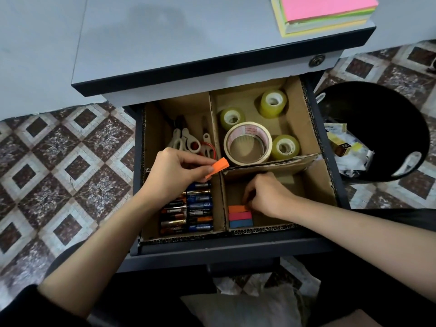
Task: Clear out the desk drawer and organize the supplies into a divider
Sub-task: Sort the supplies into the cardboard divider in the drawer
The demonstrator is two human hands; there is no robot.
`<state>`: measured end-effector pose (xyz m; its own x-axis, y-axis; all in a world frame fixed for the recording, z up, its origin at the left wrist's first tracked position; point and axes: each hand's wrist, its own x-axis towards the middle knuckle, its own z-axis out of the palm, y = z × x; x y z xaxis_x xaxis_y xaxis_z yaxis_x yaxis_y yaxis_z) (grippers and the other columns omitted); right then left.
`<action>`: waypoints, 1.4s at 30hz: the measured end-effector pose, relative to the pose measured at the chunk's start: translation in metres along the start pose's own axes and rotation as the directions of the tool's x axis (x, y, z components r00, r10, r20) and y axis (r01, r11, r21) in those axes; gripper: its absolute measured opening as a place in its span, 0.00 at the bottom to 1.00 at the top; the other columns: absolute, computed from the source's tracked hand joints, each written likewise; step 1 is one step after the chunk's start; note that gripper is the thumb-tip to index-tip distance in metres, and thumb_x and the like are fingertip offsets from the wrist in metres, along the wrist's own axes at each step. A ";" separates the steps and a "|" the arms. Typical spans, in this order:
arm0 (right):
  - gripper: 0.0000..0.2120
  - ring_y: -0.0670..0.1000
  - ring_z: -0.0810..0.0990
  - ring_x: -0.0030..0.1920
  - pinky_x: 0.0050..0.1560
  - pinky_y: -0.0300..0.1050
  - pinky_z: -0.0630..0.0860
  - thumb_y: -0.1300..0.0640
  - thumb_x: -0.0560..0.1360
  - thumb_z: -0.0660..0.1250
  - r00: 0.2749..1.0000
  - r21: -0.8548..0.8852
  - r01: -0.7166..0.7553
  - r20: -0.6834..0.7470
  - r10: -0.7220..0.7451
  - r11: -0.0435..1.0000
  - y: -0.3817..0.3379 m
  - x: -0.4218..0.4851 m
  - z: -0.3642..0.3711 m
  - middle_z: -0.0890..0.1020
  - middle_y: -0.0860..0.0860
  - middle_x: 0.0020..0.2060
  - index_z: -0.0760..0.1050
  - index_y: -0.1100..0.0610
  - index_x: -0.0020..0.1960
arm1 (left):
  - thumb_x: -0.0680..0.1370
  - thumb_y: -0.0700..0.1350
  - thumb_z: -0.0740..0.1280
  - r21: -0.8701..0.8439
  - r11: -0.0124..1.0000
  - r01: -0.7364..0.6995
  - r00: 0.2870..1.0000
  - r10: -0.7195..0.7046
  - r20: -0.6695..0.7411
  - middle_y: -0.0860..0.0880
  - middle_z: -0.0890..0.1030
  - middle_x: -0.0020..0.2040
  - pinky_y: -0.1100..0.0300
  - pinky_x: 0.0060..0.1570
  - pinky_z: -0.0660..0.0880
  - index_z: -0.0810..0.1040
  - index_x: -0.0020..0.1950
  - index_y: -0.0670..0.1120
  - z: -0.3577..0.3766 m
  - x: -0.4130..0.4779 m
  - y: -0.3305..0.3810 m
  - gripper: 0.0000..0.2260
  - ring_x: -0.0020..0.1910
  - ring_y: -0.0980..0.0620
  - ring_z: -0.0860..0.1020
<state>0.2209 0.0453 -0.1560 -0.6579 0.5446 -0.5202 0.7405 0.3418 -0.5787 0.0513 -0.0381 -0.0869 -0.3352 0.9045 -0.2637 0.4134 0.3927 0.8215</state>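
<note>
Nearest me, in the near-right compartment of the cardboard divider (184,237), three sticky pads (240,216) lay side by side: orange, pink, blue. My right hand (266,194) curled down onto the orange one; whether its fingertips pinched it I could not tell. Batteries (188,211) filled the near-left compartment, too crowded to count. Above them my left hand (174,171) pinched a fourth pad (218,167), orange, between thumb and bent fingers. Farther back lay scissors (188,141) on the left, and on the right three clear tape rolls (273,102) and one masking tape roll (247,142).
</note>
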 end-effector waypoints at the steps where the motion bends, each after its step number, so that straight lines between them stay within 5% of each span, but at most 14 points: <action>1: 0.06 0.51 0.76 0.44 0.45 0.37 0.72 0.65 0.70 0.71 1.000 -0.006 0.002 -0.003 -0.002 1.000 0.000 0.000 0.000 0.77 0.55 0.45 0.83 0.61 0.47 | 0.72 0.39 0.71 -0.003 1.000 0.005 1.000 -0.005 0.001 0.53 0.83 0.43 0.68 0.40 0.78 0.82 0.48 0.50 0.000 0.000 0.000 0.09 0.40 0.57 0.83; 11: 0.09 0.49 0.73 0.44 0.45 0.39 0.70 0.59 0.73 0.70 1.000 -0.047 0.022 0.022 -0.021 0.999 -0.008 -0.014 -0.015 0.77 0.53 0.48 0.81 0.58 0.53 | 0.71 0.39 0.72 0.095 0.995 -0.025 1.000 0.023 0.016 0.54 0.83 0.42 0.69 0.41 0.77 0.83 0.49 0.47 0.002 -0.005 0.006 0.08 0.41 0.59 0.82; 14: 0.10 0.47 0.75 0.42 0.43 0.38 0.75 0.60 0.74 0.69 0.986 -0.079 0.049 0.160 -0.036 0.996 -0.011 -0.026 -0.039 0.77 0.49 0.45 0.80 0.55 0.55 | 0.72 0.41 0.71 0.251 0.958 -0.140 0.989 0.123 0.081 0.59 0.81 0.42 0.69 0.46 0.76 0.83 0.50 0.49 0.008 -0.014 0.016 0.08 0.43 0.61 0.80; 18: 0.05 0.47 0.80 0.34 0.33 0.37 0.79 0.62 0.73 0.69 0.915 0.134 -0.053 0.404 -0.006 0.990 -0.005 -0.036 -0.083 0.81 0.50 0.39 0.80 0.55 0.47 | 0.76 0.42 0.67 0.508 0.791 -0.340 0.933 0.215 0.290 0.52 0.81 0.51 0.65 0.54 0.71 0.80 0.59 0.49 0.026 -0.015 0.032 0.12 0.48 0.58 0.76; 25: 0.07 0.49 0.80 0.32 0.32 0.40 0.79 0.65 0.72 0.69 0.951 0.391 -0.067 0.304 -0.060 0.918 0.018 -0.033 -0.117 0.84 0.53 0.35 0.82 0.56 0.45 | 0.77 0.39 0.61 0.735 0.550 -0.397 0.857 -0.065 0.512 0.45 0.80 0.53 0.54 0.55 0.73 0.80 0.56 0.44 0.071 0.006 0.034 0.11 0.54 0.45 0.77; 31: 0.07 0.51 0.80 0.34 0.34 0.41 0.80 0.63 0.73 0.69 0.946 0.386 -0.036 0.311 -0.093 0.922 0.020 -0.031 -0.118 0.84 0.56 0.39 0.81 0.59 0.50 | 0.77 0.36 0.59 0.809 0.429 -0.402 0.857 -0.133 0.497 0.41 0.78 0.50 0.56 0.44 0.69 0.77 0.49 0.40 0.085 0.016 0.032 0.07 0.51 0.41 0.77; 42: 0.06 0.52 0.78 0.33 0.34 0.42 0.80 0.64 0.74 0.67 0.941 0.388 -0.022 0.320 -0.112 0.921 0.021 -0.029 -0.117 0.83 0.56 0.39 0.80 0.60 0.51 | 0.78 0.37 0.58 0.867 0.275 -0.417 0.861 -0.188 0.473 0.41 0.78 0.55 0.55 0.47 0.72 0.75 0.55 0.40 0.099 0.023 0.028 0.09 0.55 0.42 0.77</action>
<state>0.2716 0.1267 -0.0796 -0.7460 0.2289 -0.6254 0.6435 0.0058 -0.7654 0.1386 0.0099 -0.1201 0.0345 0.7835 -0.6204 0.9869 -0.1247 -0.1027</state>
